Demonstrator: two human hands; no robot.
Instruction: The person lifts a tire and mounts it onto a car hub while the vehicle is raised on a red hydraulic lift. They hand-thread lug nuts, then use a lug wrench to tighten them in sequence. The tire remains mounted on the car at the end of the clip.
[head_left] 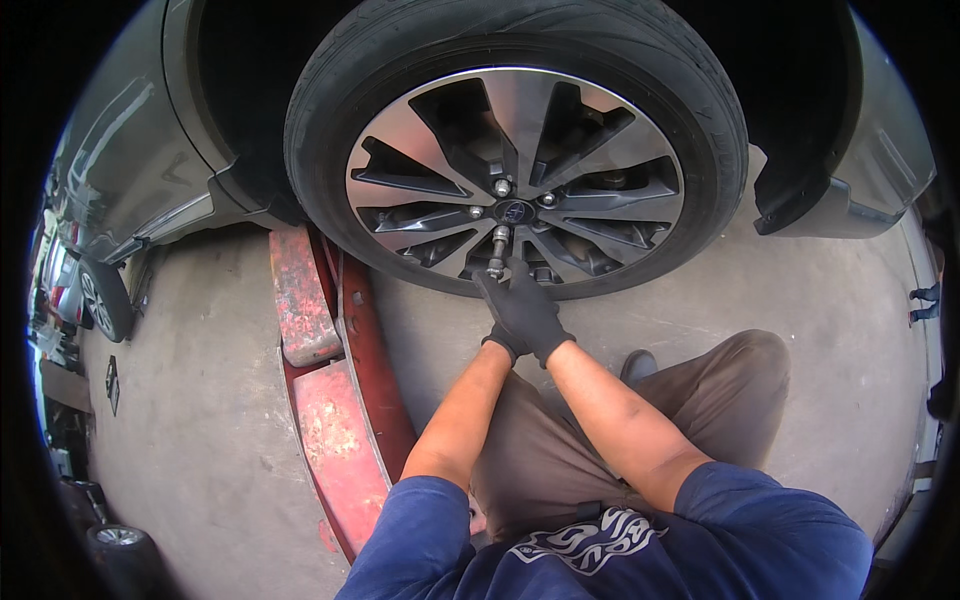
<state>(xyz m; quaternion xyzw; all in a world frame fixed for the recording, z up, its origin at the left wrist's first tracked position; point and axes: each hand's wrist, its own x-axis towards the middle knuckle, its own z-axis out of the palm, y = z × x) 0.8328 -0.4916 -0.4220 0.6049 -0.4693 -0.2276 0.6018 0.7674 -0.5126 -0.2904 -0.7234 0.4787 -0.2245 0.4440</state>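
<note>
Silver socket tool (499, 250), lengthwise toward wheel (516, 110)

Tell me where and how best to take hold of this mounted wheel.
I would grip the wheel by its tire, at the left and right edges, coming from its outer face: that face is turned outward, the round tire forms its outermost edge, and dark wheel-well space shows beside it.

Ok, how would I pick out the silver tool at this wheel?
Find the big wheel at the top centre, then the dark round cap at its middle. Just below that cap, a slim silver tool runs down to the black-gloved grip. Unlike the stubby nuts around the cap, it is long and shaft-like.
</note>
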